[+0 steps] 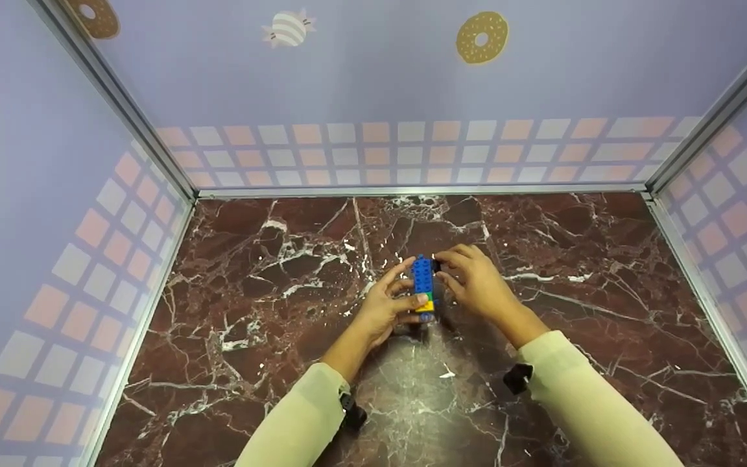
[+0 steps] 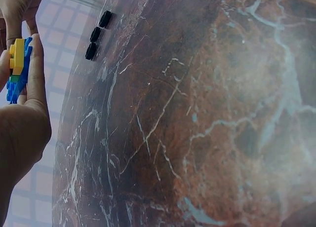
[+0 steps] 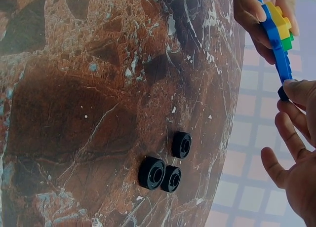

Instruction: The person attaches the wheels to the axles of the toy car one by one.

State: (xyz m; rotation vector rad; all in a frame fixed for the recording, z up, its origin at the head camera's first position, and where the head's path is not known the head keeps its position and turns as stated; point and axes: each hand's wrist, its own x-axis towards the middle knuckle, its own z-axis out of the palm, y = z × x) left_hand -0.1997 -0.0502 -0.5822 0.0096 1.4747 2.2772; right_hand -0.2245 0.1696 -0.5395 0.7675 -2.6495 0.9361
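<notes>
My left hand grips a toy brick vehicle above the marbled table, with thumb and fingers on its near end. The body is a long blue studded base carrying a yellow brick and a green brick. With thumb and fingertips, my right hand pinches a small black toy wheel at the far end of the blue base. In the right wrist view this wheel lies right against the base and is partly covered by the thumb. The remaining right fingers spread loosely.
Several black wheels lie grouped on the table, among them a larger-looking wheel and a wheel beside it. Purple walls with a checked border enclose the dark red marbled table at the back and both sides.
</notes>
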